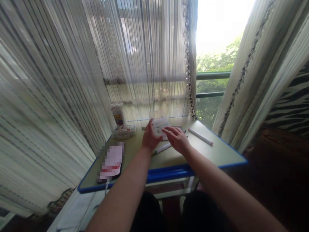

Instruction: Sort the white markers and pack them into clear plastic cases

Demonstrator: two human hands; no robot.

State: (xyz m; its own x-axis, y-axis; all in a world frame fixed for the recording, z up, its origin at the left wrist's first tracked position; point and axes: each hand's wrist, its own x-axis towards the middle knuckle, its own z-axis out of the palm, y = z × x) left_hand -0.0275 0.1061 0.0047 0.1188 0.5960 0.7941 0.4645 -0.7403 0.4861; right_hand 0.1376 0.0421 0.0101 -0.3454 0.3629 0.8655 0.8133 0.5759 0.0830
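Observation:
A clear plastic box [160, 125] is held up over the table's middle. My left hand [150, 138] grips its left side, thumb along the near edge and fingers around the side. At the box's near right corner is my right hand [178, 139], fingers bent together with the tips against or just in front of the box. Whatever those fingertips pinch is too small and blurred to make out. Below the hands lies a white marker with a green end [163, 148]. Further right rests a white marker with reddish ends [200, 137]. More pens are partly hidden behind my right hand.
The pale table [217, 154] has a blue edge. At its left lie a phone [112, 161] with a white cable [106, 187], a flat clear case [124, 130] and an upright labelled container [117, 114]. Striped sheer curtains [140, 64] hang behind, near a window.

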